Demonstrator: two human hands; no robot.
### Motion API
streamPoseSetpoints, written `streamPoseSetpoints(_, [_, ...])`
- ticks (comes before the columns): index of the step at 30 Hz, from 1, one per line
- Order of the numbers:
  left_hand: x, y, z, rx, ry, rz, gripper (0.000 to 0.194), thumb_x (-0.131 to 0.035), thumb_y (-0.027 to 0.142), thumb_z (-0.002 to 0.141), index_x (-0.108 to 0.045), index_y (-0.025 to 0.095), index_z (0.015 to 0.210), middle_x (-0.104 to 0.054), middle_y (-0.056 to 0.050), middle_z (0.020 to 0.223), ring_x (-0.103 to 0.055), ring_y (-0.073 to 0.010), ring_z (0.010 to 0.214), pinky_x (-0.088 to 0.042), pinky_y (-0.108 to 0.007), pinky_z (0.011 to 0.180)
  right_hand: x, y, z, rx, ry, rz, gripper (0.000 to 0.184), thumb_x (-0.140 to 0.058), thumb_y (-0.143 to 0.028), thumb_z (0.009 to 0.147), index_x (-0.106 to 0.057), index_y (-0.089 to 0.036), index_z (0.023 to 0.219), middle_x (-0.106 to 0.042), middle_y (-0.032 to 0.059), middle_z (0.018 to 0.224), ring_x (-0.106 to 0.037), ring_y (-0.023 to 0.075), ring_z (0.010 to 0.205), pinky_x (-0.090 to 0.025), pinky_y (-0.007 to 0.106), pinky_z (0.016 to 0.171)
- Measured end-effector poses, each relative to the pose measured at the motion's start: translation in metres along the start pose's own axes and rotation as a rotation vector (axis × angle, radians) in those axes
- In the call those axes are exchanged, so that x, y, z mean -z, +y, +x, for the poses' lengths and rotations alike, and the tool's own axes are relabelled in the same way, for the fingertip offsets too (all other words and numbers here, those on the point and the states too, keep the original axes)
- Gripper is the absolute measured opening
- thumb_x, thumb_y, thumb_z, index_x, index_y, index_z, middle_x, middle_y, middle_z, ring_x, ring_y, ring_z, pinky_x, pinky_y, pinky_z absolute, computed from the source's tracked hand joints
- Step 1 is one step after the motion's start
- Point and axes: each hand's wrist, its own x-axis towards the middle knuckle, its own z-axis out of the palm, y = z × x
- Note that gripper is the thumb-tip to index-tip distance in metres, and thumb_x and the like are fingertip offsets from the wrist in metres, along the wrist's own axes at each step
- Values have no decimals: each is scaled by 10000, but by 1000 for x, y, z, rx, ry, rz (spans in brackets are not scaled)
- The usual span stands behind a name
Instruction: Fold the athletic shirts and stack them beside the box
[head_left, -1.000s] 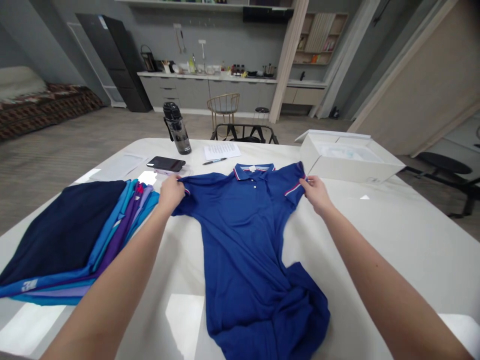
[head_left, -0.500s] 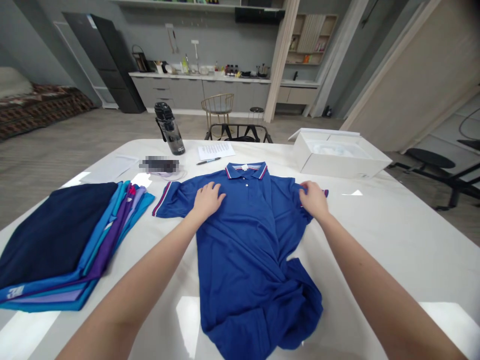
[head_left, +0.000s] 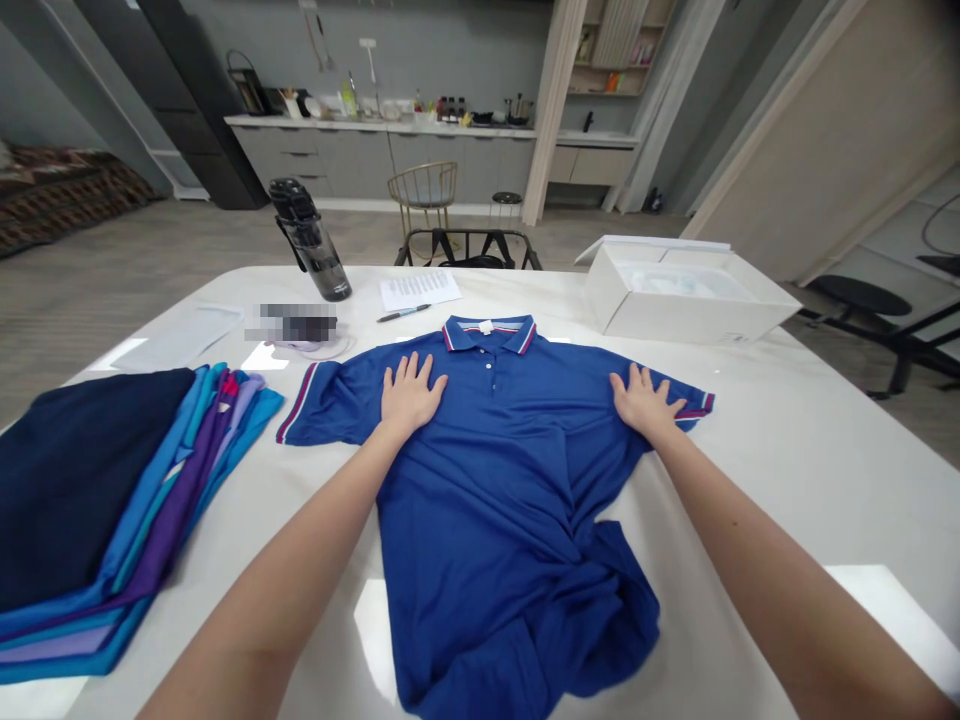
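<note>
A blue polo shirt [head_left: 495, 470] with red and white trim lies face up on the white table [head_left: 787, 460], collar at the far side, both sleeves spread out. Its lower hem is bunched near me. My left hand [head_left: 409, 392] rests flat with fingers spread on the shirt's left chest. My right hand [head_left: 643, 400] lies flat, fingers apart, on the right sleeve near its striped cuff.
A stack of folded shirts [head_left: 97, 500], dark navy on top, lies at the left. Beyond the shirt are a dark water bottle [head_left: 309, 245], a phone [head_left: 296, 325], a paper sheet [head_left: 418, 288] with a pen [head_left: 403, 313], and an open white box [head_left: 679, 295].
Both hands let go of the sleeve ends and came down flat on the shirt. The sleeves now lie spread out, the right one smoothed outward.
</note>
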Motion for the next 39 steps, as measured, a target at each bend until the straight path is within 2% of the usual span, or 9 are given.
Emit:
streamPoseSetpoints(7, [5, 7, -6, -60, 74, 9, 674, -255, 555, 1048, -375, 189, 1600, -302, -137, 1676, -263, -328, 1553, -197, -591, 1250, 19, 53, -38, 328, 205, -263, 510, -288, -343, 1050, -567, -142, 1426, -591, 178, 1445, -584, 358, 1262, -440, 539, 1056])
streamPoseSetpoints(10, [12, 28, -27, -210, 142, 3, 602, -296, 457, 1062, -411, 161, 1574, -366, -145, 1646, -325, -298, 1529, -221, -555, 1255, 25, 64, -65, 388, 247, -309, 454, -320, -270, 1038, -628, -153, 1349, -670, 166, 1330, -643, 321, 1150, -469, 491, 1002])
streamPoseSetpoints(18, [21, 86, -123, -603, -11, -137, 556, -351, 502, 1066, -458, 222, 1534, -410, -98, 1629, -349, -264, 1518, -225, -556, 1261, 32, 110, -106, 261, 294, -235, 449, -311, -308, 1054, -590, -194, 1387, -603, 185, 1425, -559, 360, 1271, -302, 718, 1095])
streamPoseSetpoints(22, [34, 89, -161, -702, 20, -213, 479, -407, 452, 1064, -525, 211, 1462, -489, -99, 1568, -430, -246, 1455, -253, -509, 1252, 38, 93, -136, 474, 345, 19, 372, -445, -360, 1013, -677, -160, 1224, -669, 189, 1282, -597, 340, 1184, -441, 562, 1054])
streamPoseSetpoints(25, [51, 86, -192, -747, 19, -267, 391, -453, 459, 1047, -620, 220, 1307, -633, -84, 1371, -571, -233, 1279, -419, -409, 1121, 38, 61, -177, 759, 154, 308, 297, -527, -427, 993, -728, -213, 1037, -731, 105, 1080, -657, 269, 1036, -517, 427, 974])
streamPoseSetpoints(28, [64, 83, -226, -773, -102, -299, 370, -491, 541, 1013, -647, 237, 1152, -702, -56, 1140, -659, -224, 1060, -503, -351, 931, 34, 33, -222, 903, -84, 415, 270, -602, -469, 963, -739, -239, 1002, -741, 78, 1035, -675, 248, 984, -535, 394, 934])
streamPoseSetpoints(32, [64, 77, -265, -798, -286, -293, 469, -641, 661, 880, -638, 248, 1103, -714, -51, 1080, -679, -251, 998, -505, -334, 834, 31, 23, -263, 966, -142, 410, 270, -647, -464, 942, -734, -225, 1031, -739, 82, 1038, -677, 247, 975, -527, 392, 924])
streamPoseSetpoints(35, [60, 71, -281, -771, -353, -315, 492, -730, 587, 843, -624, 262, 1197, -719, -55, 1137, -681, -262, 1030, -496, -323, 838, 31, 27, -278, 948, -172, 379, 290, -667, -456, 930, -722, -216, 1083, -747, 84, 1070, -683, 245, 982, -519, 370, 903])
streamPoseSetpoints(39, [64, 62, -293, -678, -428, -381, 270, -686, 438, 913, -699, 257, 1114, -755, -25, 994, -697, -220, 908, -477, -282, 801, 35, 35, -297, 911, -216, 250, 274, -686, -454, 920, -706, -201, 1024, -742, 67, 931, -680, 231, 858, -493, 322, 777])
